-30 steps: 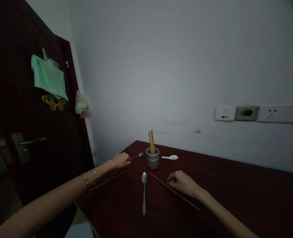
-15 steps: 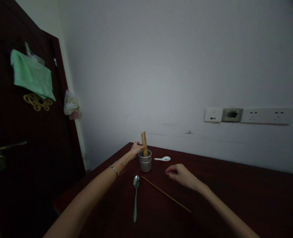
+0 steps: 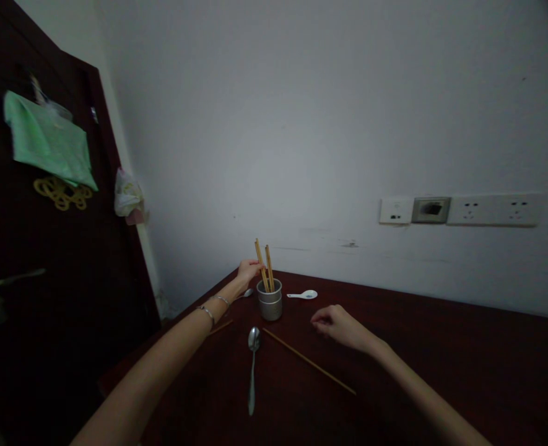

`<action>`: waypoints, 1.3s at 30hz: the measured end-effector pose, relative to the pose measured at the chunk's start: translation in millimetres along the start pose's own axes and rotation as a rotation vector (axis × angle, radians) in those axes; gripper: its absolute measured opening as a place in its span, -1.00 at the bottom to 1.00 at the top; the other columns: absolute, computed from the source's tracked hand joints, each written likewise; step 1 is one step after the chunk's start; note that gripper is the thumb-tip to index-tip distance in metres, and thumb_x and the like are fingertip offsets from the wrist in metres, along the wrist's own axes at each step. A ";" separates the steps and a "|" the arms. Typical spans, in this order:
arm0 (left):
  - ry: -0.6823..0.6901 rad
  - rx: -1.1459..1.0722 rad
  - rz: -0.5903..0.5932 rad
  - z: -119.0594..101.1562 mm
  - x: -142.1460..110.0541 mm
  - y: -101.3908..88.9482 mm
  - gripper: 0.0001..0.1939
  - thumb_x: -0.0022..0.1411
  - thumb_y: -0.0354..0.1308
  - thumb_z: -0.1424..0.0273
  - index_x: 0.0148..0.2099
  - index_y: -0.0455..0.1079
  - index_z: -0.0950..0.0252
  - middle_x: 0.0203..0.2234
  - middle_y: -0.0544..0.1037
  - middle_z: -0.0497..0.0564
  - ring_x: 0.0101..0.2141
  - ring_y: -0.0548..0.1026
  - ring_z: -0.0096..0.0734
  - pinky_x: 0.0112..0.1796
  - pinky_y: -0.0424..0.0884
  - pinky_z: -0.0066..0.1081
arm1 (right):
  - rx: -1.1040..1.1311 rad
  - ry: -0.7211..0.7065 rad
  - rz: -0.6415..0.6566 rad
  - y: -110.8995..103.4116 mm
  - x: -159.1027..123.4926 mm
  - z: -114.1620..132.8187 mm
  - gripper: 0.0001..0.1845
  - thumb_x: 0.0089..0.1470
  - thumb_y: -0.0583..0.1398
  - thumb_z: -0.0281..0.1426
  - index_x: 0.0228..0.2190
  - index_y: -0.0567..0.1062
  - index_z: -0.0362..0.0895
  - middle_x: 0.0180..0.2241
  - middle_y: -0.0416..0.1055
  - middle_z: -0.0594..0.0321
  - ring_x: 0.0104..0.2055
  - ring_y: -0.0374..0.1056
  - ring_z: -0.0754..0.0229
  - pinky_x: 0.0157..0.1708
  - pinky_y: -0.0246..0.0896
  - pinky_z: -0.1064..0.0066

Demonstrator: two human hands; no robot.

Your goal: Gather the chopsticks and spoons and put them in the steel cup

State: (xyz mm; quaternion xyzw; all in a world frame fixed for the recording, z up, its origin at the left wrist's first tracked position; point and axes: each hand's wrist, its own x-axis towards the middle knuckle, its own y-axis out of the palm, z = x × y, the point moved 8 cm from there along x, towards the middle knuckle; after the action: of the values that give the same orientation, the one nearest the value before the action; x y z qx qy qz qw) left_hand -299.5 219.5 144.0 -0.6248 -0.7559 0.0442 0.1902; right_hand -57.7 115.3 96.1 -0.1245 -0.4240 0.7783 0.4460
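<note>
My left hand (image 3: 247,270) reaches over the far side of the table, its fingers closed on chopsticks (image 3: 258,250) that lean in a grey metal cup (image 3: 270,310). Further chopsticks (image 3: 269,263) stand beside them in the same cup. My right hand (image 3: 341,324) hovers at or just above the table with curled fingers; nothing shows in them. Left of that hand a single chopstick (image 3: 308,361) lies slantwise. A metal spoon (image 3: 252,365) lies lengthwise in front of the cup. My left forearm partly covers another chopstick (image 3: 221,327).
A white soup spoon (image 3: 303,295) lies right of the cup, and a second metal spoon (image 3: 247,293) lies to its left, partly hidden. Behind the dark red table (image 3: 417,347) rises a wall with sockets (image 3: 469,210). A door (image 3: 69,260) stands at the left.
My left hand has moved from beside the left spoon to the cup and taken hold of chopsticks, which now tilt left, apart from the others. My right hand has barely moved. The view has shifted.
</note>
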 end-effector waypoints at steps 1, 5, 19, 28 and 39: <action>0.001 -0.045 -0.052 -9.1 0.2 -8.4 -0.90 0.00 0.12 0.47 -0.44 0.37 0.44 -0.49 0.50 0.12 -0.46 0.46 -0.47 -0.36 0.38 -0.47 | -0.024 -0.008 -0.002 -1.3 -1.0 1.4 -0.72 -0.07 0.05 -0.40 -0.38 0.52 -0.20 -0.50 0.44 0.21 -0.48 0.30 0.28 -0.50 0.12 0.52; 0.088 -0.212 -0.196 -58.1 3.3 -41.2 -0.96 -0.02 0.11 0.52 -0.46 0.34 0.43 -0.53 0.48 0.06 -0.50 0.46 -0.49 -0.34 0.40 -0.41 | -0.111 -0.039 -0.048 -13.6 -4.7 9.7 -0.73 -0.06 0.07 -0.38 -0.35 0.53 -0.14 -0.44 0.45 0.20 -0.40 0.33 0.23 -0.39 0.15 0.47; 0.202 -0.276 0.325 -159.5 -61.7 56.8 -0.88 0.00 0.18 0.47 -0.39 0.36 0.46 -0.52 0.51 0.09 -0.51 0.49 -0.43 -0.44 0.44 -0.42 | 0.405 -0.046 -0.395 -79.7 27.2 60.0 -0.54 -0.04 0.10 -0.17 -0.15 0.37 -0.22 -0.46 0.41 0.22 -0.59 0.24 0.36 -0.69 0.19 0.56; 0.192 -0.294 0.413 -144.6 -63.1 83.2 -0.81 0.00 0.20 0.39 -0.36 0.37 0.44 -0.50 0.51 0.09 -0.49 0.48 -0.46 -0.46 0.42 -0.47 | 0.591 0.018 -0.372 -61.2 32.0 45.1 -0.60 -0.15 0.17 -0.12 -0.40 0.42 -0.23 -0.56 0.39 0.23 -0.55 0.34 0.26 -0.75 0.18 0.56; 0.546 0.440 -0.237 -134.5 41.9 -51.0 -0.73 0.11 0.06 0.34 -0.16 0.41 0.34 -0.37 0.52 0.10 -0.36 0.47 -0.38 -0.33 0.33 -0.46 | 0.111 0.318 -0.262 -55.2 30.9 -59.6 -0.84 -0.15 0.13 -0.38 -0.63 0.38 -0.22 -0.74 0.29 0.28 -0.75 0.20 0.34 -0.79 0.07 0.56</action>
State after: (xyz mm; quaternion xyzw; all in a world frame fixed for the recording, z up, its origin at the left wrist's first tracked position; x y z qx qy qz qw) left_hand -306.8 225.8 293.5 -0.4661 -0.7167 0.0147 0.5185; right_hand -8.8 186.1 108.0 -0.1651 -0.3174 0.7063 0.6108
